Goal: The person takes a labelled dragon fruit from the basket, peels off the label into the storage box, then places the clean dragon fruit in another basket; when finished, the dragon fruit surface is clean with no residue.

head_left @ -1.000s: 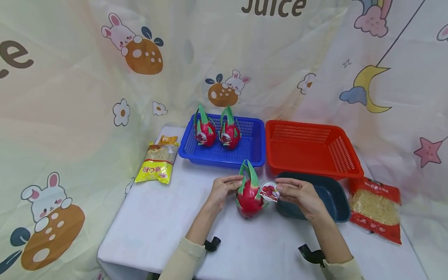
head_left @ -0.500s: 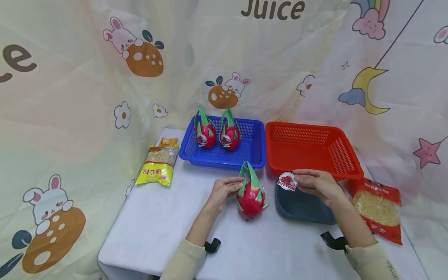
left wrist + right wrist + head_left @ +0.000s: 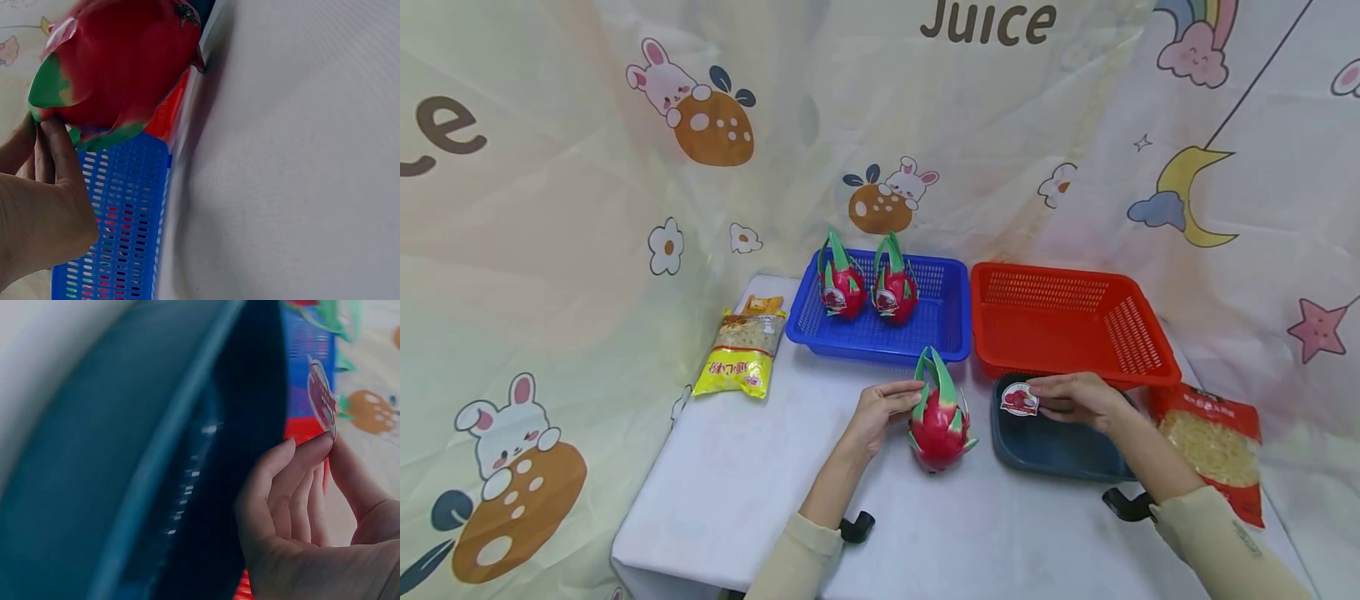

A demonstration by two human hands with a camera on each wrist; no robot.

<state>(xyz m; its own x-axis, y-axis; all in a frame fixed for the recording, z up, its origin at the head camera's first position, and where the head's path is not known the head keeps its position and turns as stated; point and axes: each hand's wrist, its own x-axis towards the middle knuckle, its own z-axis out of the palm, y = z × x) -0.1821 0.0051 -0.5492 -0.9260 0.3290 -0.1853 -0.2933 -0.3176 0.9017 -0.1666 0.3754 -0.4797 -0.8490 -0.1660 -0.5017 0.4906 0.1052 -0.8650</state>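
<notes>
A red dragon fruit (image 3: 938, 435) with green leaf tips stands upright on the table, and my left hand (image 3: 878, 414) pinches one of its green leaves. In the left wrist view the fingers (image 3: 59, 147) meet the leaf at the fruit's side. Over the dark teal tub (image 3: 1052, 454), my right hand (image 3: 1078, 398) pinches a round white-edged sticker (image 3: 1019, 399) printed with red fruit. The right wrist view shows that sticker (image 3: 321, 397) between thumb and fingertips, apart from the tub wall. Two more dragon fruits (image 3: 896, 292) with stickers sit in the blue basket (image 3: 880, 348).
A red basket (image 3: 1075, 362) stands behind the teal tub. Beyond the tub on the right lies a red bag of pale noodles (image 3: 1210, 437). A yellow food packet (image 3: 741, 354) and a small orange packet (image 3: 762, 305) lie on the left side of the white table (image 3: 737, 475).
My right hand has pulled the sticker away from the dragon fruit and carried it right, over the teal tub. My left hand stays at the fruit's leaf.
</notes>
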